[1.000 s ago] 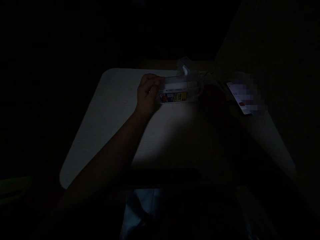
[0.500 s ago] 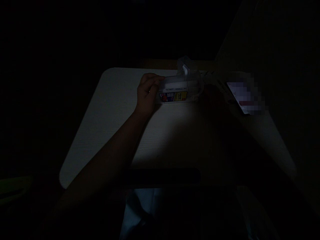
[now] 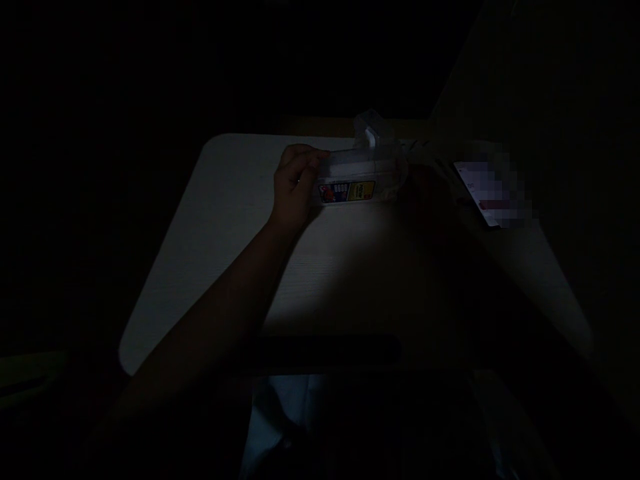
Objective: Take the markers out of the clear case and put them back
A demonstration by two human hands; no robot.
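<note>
A clear plastic container (image 3: 350, 167) with a blue and yellow printed label lies near the far edge of the pale tabletop. My left hand (image 3: 296, 183) grips its left end, thumb on the near side and fingers over the top. At the container's right end, my right hand (image 3: 423, 193) is sunk in deep shadow, so its fingers cannot be made out. Behind the container rises another clear plastic piece (image 3: 371, 130), perhaps its raised lid; I cannot tell whether they are joined.
On the right of the white table (image 3: 225, 193) lies a phone (image 3: 483, 187) with a lit screen, partly blurred out. A dark slot (image 3: 345, 350) runs along the near edge. Everything around the table is almost black.
The label side of the container has tipped very slightly. Both hands keep nearly the same places, and the right hand's area looks a little darker.
</note>
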